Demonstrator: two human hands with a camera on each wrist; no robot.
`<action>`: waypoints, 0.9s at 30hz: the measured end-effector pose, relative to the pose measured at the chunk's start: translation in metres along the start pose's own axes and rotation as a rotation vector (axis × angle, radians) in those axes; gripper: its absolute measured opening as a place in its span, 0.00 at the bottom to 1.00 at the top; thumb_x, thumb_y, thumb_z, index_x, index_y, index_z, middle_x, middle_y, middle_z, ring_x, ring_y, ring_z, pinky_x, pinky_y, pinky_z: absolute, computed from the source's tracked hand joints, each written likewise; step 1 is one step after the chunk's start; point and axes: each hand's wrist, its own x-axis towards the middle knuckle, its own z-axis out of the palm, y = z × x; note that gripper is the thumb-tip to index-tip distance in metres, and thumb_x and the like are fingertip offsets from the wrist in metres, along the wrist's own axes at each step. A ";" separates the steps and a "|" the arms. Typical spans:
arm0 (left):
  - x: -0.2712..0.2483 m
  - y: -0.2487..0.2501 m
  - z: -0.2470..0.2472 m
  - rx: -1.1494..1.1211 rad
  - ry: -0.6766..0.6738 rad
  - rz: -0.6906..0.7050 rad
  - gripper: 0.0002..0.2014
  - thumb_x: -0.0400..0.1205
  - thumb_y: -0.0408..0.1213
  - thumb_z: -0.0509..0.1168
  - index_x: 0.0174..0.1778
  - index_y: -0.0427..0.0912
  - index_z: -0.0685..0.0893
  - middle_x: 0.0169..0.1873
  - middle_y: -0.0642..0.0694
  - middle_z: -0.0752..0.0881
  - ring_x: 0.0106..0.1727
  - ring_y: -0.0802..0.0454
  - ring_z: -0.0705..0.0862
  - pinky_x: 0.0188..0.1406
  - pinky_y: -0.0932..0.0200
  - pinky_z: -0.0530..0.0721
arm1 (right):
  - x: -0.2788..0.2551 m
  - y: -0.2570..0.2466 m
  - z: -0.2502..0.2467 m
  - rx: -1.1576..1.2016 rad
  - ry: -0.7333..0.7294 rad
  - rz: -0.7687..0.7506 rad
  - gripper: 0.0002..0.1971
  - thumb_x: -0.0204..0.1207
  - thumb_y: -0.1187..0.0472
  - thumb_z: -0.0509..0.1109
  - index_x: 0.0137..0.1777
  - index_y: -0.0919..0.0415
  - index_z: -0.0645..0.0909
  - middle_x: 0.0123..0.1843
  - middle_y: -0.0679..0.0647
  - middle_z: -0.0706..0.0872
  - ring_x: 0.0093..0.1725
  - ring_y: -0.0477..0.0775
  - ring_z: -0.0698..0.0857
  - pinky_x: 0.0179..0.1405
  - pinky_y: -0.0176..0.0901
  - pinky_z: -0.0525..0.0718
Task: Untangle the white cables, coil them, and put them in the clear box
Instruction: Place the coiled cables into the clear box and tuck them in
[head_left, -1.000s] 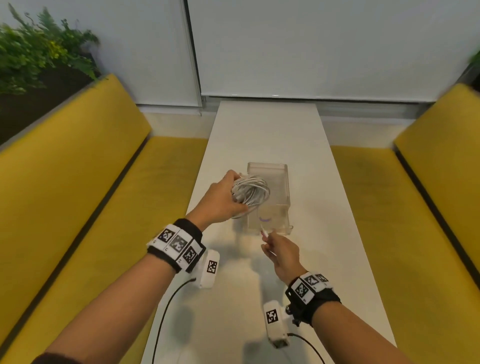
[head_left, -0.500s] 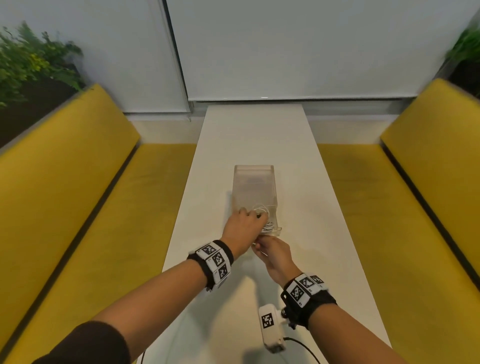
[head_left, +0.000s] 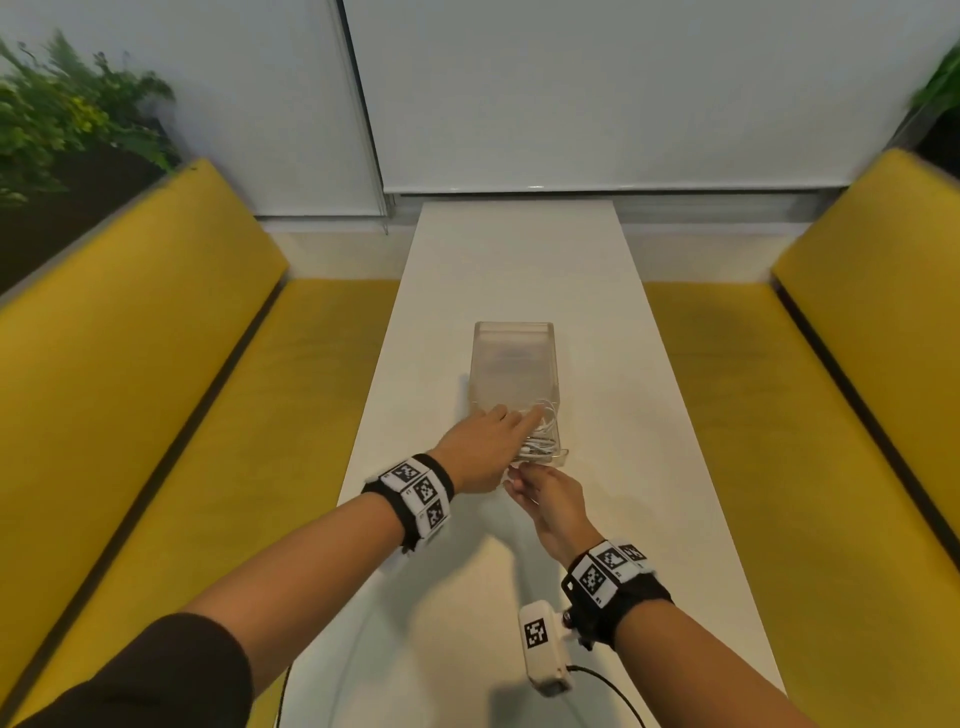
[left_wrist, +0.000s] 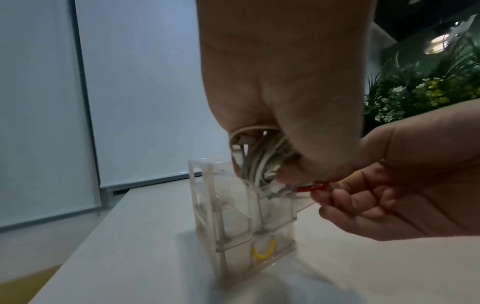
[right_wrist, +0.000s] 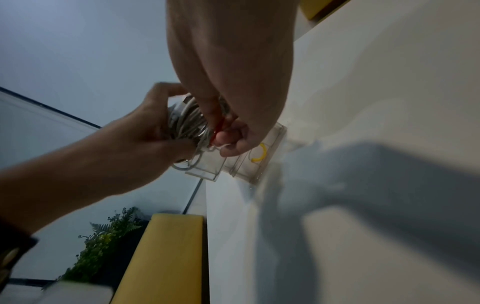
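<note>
A coil of white cables (head_left: 543, 436) sits in the near end of the clear box (head_left: 511, 332) on the white table. My left hand (head_left: 511, 421) reaches in from the left and grips the coil (left_wrist: 259, 156), fingers and thumb curled round it. My right hand (head_left: 519, 475) is at the box's near rim, its fingers pinching at a loose white strand of the cable (right_wrist: 222, 146). A red spot shows at that pinch (left_wrist: 311, 188); I cannot tell what it is. Most of the coil is hidden by the left hand in the head view.
A yellow band (left_wrist: 263, 252) lies on the box floor. The narrow white table (head_left: 519, 249) runs away from me between two yellow benches (head_left: 182, 389) (head_left: 779, 389). Plants (head_left: 67, 119) stand behind the left bench. White blinds close the far end.
My left hand has brought the coil from above the box down into its near end. My right hand has moved forward to the near rim, still with the cable end.
</note>
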 end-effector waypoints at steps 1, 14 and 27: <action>-0.004 -0.005 0.004 -0.017 0.016 0.034 0.41 0.80 0.41 0.65 0.86 0.39 0.53 0.71 0.39 0.79 0.61 0.40 0.77 0.61 0.42 0.81 | 0.000 0.000 0.000 -0.015 -0.001 -0.007 0.09 0.79 0.77 0.65 0.54 0.73 0.85 0.40 0.64 0.86 0.35 0.53 0.81 0.59 0.52 0.86; 0.004 0.014 0.028 0.165 0.054 -0.138 0.19 0.83 0.40 0.63 0.69 0.37 0.77 0.65 0.38 0.84 0.69 0.39 0.80 0.68 0.37 0.74 | -0.001 0.003 -0.001 -0.072 -0.002 -0.043 0.06 0.80 0.76 0.64 0.51 0.74 0.83 0.43 0.67 0.84 0.40 0.56 0.82 0.55 0.50 0.86; 0.001 0.005 0.016 -0.149 0.159 -0.090 0.28 0.85 0.37 0.62 0.82 0.45 0.64 0.81 0.42 0.70 0.61 0.38 0.85 0.43 0.46 0.86 | -0.002 0.003 0.000 -0.112 -0.033 -0.046 0.06 0.80 0.77 0.63 0.44 0.72 0.81 0.40 0.65 0.82 0.38 0.56 0.80 0.59 0.56 0.85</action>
